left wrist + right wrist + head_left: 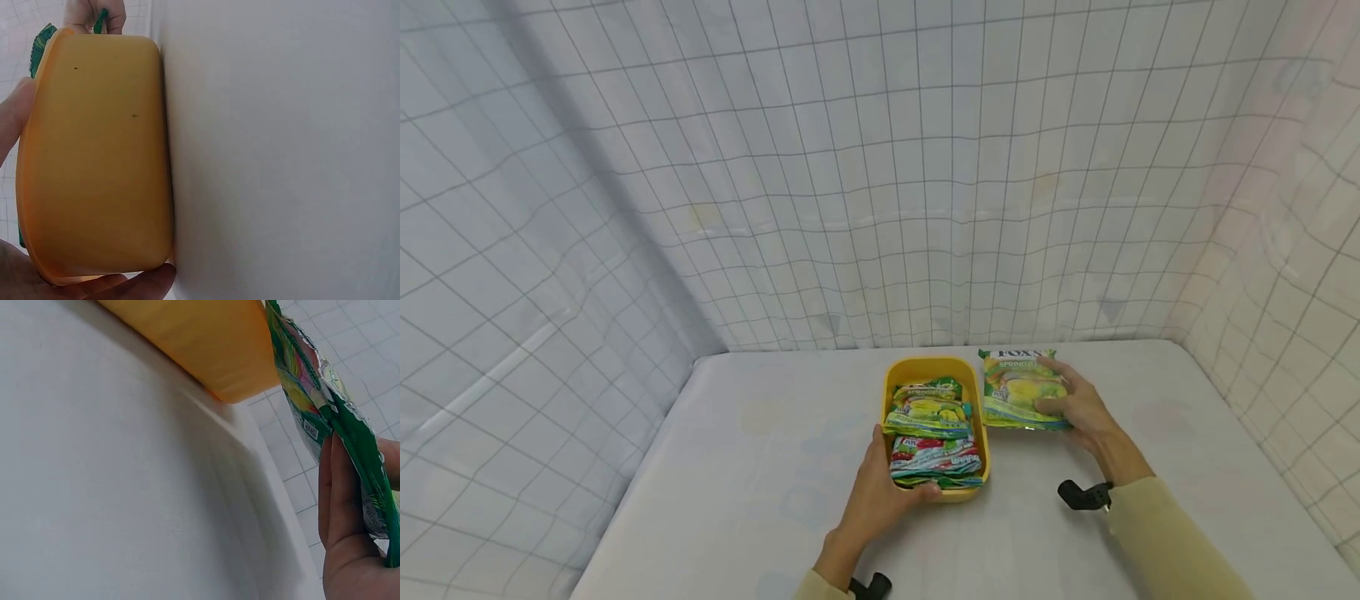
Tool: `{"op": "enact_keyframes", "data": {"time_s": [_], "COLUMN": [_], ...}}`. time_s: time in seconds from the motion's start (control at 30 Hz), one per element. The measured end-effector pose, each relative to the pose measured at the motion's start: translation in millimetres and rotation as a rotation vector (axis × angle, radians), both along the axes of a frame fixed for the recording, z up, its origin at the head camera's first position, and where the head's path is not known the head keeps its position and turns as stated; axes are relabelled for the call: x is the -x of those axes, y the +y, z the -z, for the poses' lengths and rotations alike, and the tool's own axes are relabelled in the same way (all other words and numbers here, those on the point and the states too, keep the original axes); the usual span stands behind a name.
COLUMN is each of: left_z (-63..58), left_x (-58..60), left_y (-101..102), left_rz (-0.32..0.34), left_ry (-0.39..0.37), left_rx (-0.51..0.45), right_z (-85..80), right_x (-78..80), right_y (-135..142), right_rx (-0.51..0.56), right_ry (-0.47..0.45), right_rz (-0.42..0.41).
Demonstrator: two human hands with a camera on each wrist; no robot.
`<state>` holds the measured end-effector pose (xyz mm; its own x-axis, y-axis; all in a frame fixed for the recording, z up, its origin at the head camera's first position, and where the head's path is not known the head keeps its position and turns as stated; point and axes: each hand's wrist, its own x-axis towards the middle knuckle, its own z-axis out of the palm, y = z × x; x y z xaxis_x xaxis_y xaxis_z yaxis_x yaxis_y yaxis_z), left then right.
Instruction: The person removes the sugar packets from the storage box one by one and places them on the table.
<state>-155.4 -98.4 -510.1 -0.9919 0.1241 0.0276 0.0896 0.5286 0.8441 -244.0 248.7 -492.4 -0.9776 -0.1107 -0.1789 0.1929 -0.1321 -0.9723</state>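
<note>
A yellow plastic tub (982, 467) stands on the white table, filled with candy packets. Inside it, a green-and-yellow Fox's packet (928, 408) lies toward the back and a red-and-blue packet (935, 456) nearer the front. My left hand (880, 487) grips the tub's near left corner, thumb at the front rim and fingers along the left side; the left wrist view shows the tub wall (100, 156) close up. To the right of the tub, my right hand (1078, 408) pinches another green-and-yellow Fox's packet (1017, 392) by its right edge, thumb across its printed face.
The white table (760, 483) stretches out on both sides of the tub. Behind it and at the sides hang white sheets with a dark grid (925, 208). Black wrist cameras sit on both wrists, the right one (1082, 495) just below that hand.
</note>
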Motion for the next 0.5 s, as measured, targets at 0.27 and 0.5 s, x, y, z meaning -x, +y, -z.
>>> {"op": "enact_keyframes", "data": {"time_s": [0.27, 0.5], "left_z": [-0.3, -3.3], "left_x": [0.3, -1.0], "left_y": [1.9, 0.3], "left_rz": [0.008, 0.003], "left_ry": [-0.014, -0.021], "left_rx": [0.006, -0.005], "right_z": [11.8, 19.7], "right_x": [2.2, 5.9], "right_y": [5.3, 7.6], "right_rx": [-0.039, -0.099], "right_ry": [-0.022, 0.005], "right_rz": [0.013, -0.028]}}
